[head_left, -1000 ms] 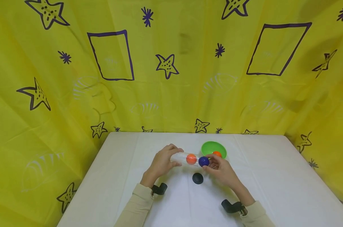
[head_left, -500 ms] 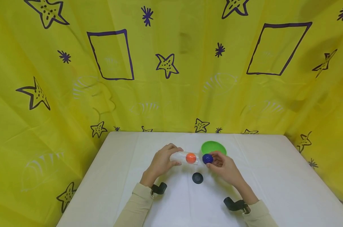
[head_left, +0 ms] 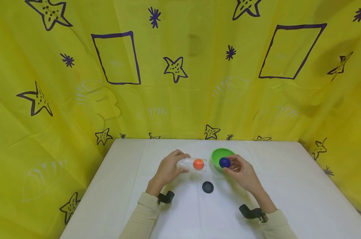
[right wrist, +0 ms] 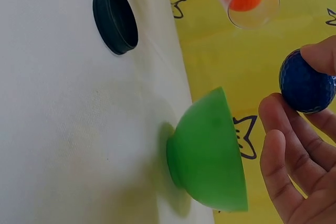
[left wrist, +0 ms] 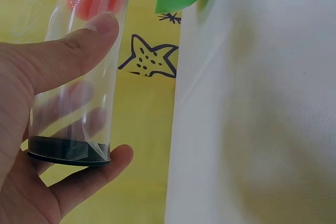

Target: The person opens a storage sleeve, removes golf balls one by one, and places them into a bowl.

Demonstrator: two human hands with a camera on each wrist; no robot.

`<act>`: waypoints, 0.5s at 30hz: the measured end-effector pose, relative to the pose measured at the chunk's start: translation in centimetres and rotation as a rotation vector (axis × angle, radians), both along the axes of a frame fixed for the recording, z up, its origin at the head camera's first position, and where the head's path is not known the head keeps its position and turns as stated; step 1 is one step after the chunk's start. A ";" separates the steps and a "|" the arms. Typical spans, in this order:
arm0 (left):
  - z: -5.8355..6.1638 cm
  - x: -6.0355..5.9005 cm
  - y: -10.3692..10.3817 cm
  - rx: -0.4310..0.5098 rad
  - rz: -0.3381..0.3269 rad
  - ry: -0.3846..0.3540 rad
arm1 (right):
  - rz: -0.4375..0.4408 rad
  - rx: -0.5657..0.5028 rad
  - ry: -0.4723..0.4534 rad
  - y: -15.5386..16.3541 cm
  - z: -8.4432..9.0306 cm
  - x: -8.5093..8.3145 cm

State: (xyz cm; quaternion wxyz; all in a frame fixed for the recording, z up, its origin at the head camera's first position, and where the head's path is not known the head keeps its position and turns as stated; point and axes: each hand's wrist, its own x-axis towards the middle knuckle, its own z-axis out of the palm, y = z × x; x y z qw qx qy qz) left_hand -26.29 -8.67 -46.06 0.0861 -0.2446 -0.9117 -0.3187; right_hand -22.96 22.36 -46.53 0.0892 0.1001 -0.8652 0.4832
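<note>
My left hand (head_left: 169,168) grips a clear plastic tube (head_left: 184,163), which lies nearly level with its uncapped end toward the right. Inside, close to that end, sits an orange ball (head_left: 198,164). A black cap (left wrist: 68,150) closes the tube's other end in the left wrist view. Between thumb and fingers, my right hand (head_left: 240,171) pinches a dark blue dimpled golf ball (right wrist: 307,83). It is held over the near rim of a green bowl (right wrist: 207,153), apart from the tube. The bowl's inside is partly hidden by the hand and ball.
A loose black cap (head_left: 208,187) lies on the white-covered table (head_left: 180,212), nearer to me than the bowl and tube. A yellow curtain (head_left: 174,109) with drawn stars hangs behind the table and along its sides.
The blue golf ball has moved right, away from the tube's uncapped end, to above the bowl. The tube has shifted slightly left and up, with the orange ball still inside.
</note>
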 end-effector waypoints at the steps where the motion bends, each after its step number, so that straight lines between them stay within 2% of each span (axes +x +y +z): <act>1: 0.0 0.0 -0.1 -0.001 0.002 -0.002 | -0.003 0.000 0.004 0.1 0.1 0.0; 9: 0.3 0.0 -0.2 -0.017 0.006 0.013 | -0.051 -0.017 0.068 0.9 0.0 -0.1; 15: 0.4 0.0 -0.3 -0.029 0.002 0.026 | -0.077 -0.029 0.081 1.3 0.1 -0.6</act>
